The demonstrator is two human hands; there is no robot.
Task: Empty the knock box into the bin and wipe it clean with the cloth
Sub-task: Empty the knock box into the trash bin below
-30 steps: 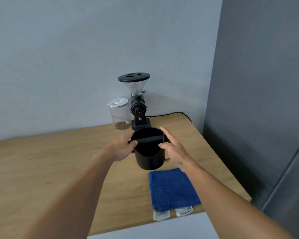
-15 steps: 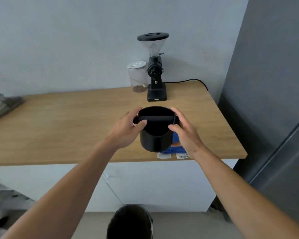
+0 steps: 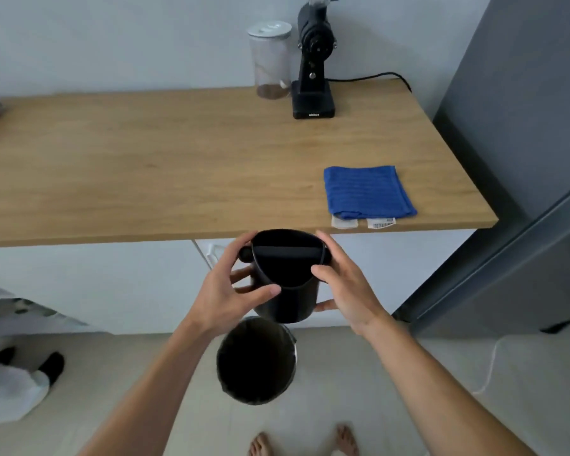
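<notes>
Head view: both hands clasp the black knock box (image 3: 285, 284) upright in the air, left hand (image 3: 226, 291) and right hand (image 3: 346, 284) on opposite sides, above the open bin (image 3: 255, 366) on the floor. Folded blue cloth (image 3: 367, 192) lies on the worktop (image 3: 145, 166).

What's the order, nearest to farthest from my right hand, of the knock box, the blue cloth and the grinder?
1. Knock box: held in the right hand, above the bin.
2. Cloth: on the counter's near right edge.
3. Grinder: at the back of the counter by the wall.
</notes>
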